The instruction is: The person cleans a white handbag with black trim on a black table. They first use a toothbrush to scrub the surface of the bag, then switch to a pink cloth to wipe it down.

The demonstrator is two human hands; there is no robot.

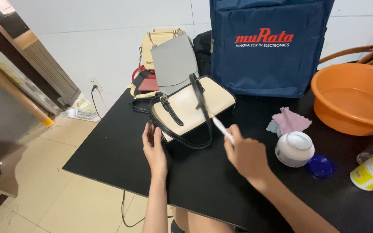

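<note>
One cream handbag with black straps, lying at centre frame on the black table. Braced at its lower-left corner by the left hand, fingers flat and spread. Touched on its right edge by a white pen, pinched in the right hand. Seemingly tracing the trim; calling for a steady brace. To the right: white jar, blue lid, pink cloth, orange basin. Behind, a navy bag.

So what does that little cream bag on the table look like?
The cream handbag is boxy, smooth like leather, with black trim and black buckled straps flopped across it. It lies on the black table. The left hand rests against its near corner; the right hand holds a white pen-like stick to its edge.
</note>
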